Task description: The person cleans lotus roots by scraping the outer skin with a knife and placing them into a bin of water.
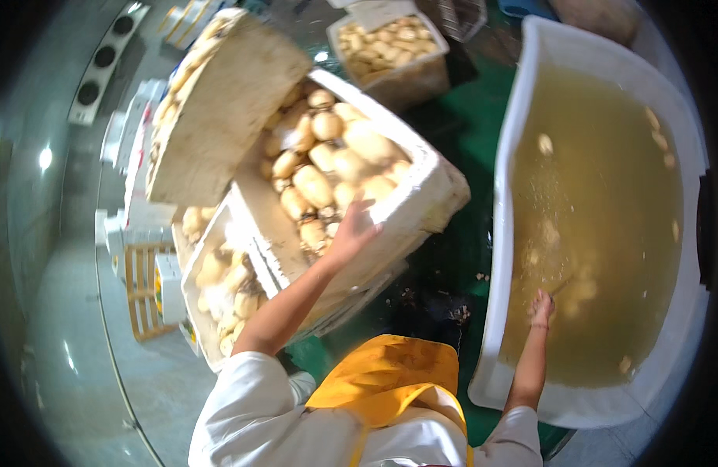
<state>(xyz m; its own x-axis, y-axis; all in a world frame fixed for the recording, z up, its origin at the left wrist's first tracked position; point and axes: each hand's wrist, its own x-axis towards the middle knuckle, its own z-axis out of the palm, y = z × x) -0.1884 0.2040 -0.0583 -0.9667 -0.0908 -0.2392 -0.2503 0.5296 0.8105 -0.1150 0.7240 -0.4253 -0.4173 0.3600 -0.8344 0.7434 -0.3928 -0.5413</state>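
Observation:
My left hand (354, 229) reaches over the near edge of a white foam box (432, 169), its fingers apart, close to the lotus roots (312, 185) inside. Those pale segments have dark joints between them. It cannot be made out whether the fingertips touch one. On the right, my right hand (542, 309) is curled around a thin dark tool (561, 286), perhaps a knife, just above the cloudy water (604, 233) of a large white tub (502, 192). Blurred pale shapes (581, 292) lie in the water by the tool. Another pale piece (545, 144) floats farther off.
A second foam box (219, 111) leans at the upper left, lotus roots at its rim. Another box of roots (242, 295) stands lower left. A filled foam box (394, 87) sits beyond. At left are a wooden pallet (143, 292) and a hose (111, 350) on the wet floor.

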